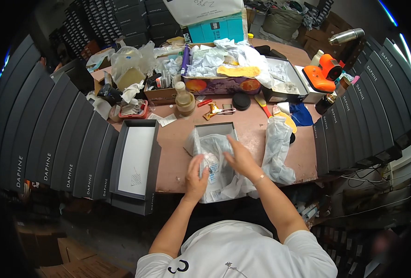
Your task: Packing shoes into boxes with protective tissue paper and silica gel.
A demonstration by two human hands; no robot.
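Here both hands on tissue paper [217, 153] in open box [213, 129]; left hand [196, 178] pinching paper; right hand [240, 157] spread flat.

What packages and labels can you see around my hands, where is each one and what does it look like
Clear plastic bag: under both hands, crinkled, small white label stickers.
Open grey box: behind the bag, rectangular.
Box lid: left table edge, dark grey, white inside.
Dark grey boxes: stacked rows at left, more at right, white lettering on the ends.
Teal carton: far side, white lettering.
Second plastic bag: right of the hands, wrapping something pale.
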